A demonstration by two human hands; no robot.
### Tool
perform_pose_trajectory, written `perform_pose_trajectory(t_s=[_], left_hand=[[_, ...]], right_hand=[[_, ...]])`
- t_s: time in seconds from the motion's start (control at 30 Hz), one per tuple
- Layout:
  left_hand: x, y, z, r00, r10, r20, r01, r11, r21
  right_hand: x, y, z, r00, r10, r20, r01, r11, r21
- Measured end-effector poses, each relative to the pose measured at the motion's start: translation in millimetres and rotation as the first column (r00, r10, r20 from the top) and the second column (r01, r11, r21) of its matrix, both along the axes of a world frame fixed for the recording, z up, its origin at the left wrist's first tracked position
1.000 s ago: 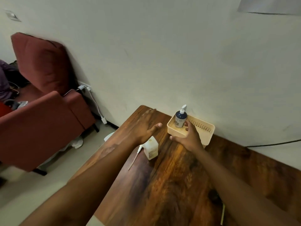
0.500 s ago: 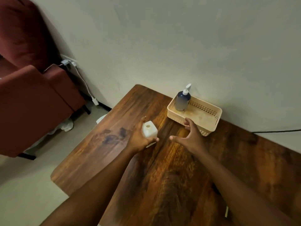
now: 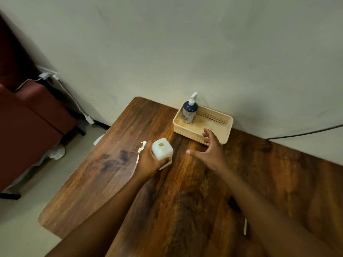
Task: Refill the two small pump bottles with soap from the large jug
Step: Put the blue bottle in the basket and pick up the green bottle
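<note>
On the wooden worktop [image 3: 185,191] your left hand [image 3: 148,160] has its grip closed round the uncapped white bottle [image 3: 162,150], its pump [image 3: 142,148] just behind; your right hand [image 3: 209,153], beside it, is spread empty, so a nudge could topple the bottle.

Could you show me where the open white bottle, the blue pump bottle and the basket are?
white bottle [image 3: 161,149], head view, top face by the opening.
blue pump bottle [image 3: 189,113], head view, its body.
basket [image 3: 229,127], head view, right wall.
</note>
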State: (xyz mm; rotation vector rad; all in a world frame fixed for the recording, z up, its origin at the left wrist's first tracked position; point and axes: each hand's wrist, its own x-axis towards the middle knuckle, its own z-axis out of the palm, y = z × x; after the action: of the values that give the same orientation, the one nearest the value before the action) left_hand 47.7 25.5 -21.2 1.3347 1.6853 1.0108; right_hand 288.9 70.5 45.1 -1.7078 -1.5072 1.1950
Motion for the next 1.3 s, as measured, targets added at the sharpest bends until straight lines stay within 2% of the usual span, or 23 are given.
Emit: perform_pose_trajectory(t_s=[0.3,0.5,0.67,0.97,1.3], left_hand=[[82.5,-33.2,51.7,0.978,-0.207,-0.017,0.207,0.977,0.055],[145.8,-53.1,72.0,0.962,-0.265,-0.069,0.270,0.960,0.070],[174.5,-56.0,70.0,0.952,-0.301,-0.052,0.304,0.950,0.070],[183.8,-51.2,34.5,0.953,-0.300,-0.033,0.300,0.954,0.002],[183.4,-45.9,21.6,0.955,-0.296,-0.004,0.295,0.954,-0.050]], right_hand=[[94.6,-55.7,34.5,0.996,-0.077,-0.046,0.079,0.996,0.045],[157.1,-100.6,36.7,0.992,-0.124,0.016,0.123,0.991,0.060],[183.3,-125.9,6.4,0.992,-0.126,-0.003,0.126,0.992,-0.003],[183.2,-143.1,-80.5,0.993,-0.113,-0.045,0.103,0.978,-0.180],[168.0,-139.2,-97.8,0.984,-0.178,0.017,0.179,0.980,-0.084]])
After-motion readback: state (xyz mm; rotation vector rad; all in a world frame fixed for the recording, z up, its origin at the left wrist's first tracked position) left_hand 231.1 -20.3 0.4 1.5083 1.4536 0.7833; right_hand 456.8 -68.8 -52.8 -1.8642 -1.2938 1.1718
